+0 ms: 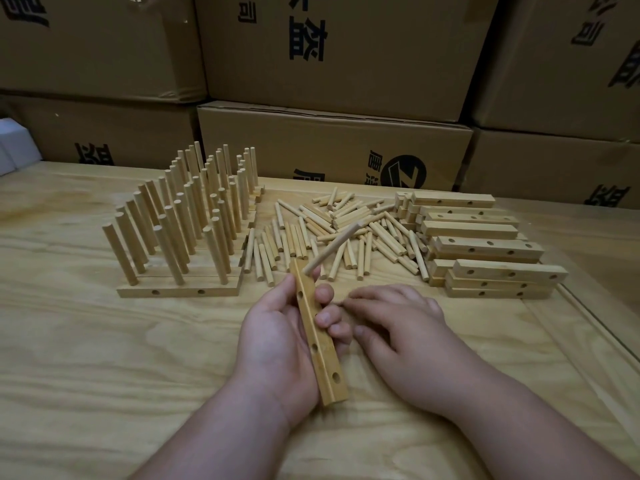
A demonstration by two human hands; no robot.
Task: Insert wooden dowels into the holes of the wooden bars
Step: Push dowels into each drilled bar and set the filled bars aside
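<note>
At the frame's center, the left hand (277,341) has its grip clamped on a wooden bar (318,337) with 1 dowel (332,249) slanting from its top hole. The right hand (398,327) rests relaxed, fingers apart, on the surface (104,358).

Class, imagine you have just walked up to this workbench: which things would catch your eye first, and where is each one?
First, the left hand at the near centre grips a wooden bar with one dowel slanting out of its far end, the right hand beside it. To the far left stand finished bars bristling with upright dowels. A heap of loose dowels lies in the middle, and stacked empty bars to the right.
</note>
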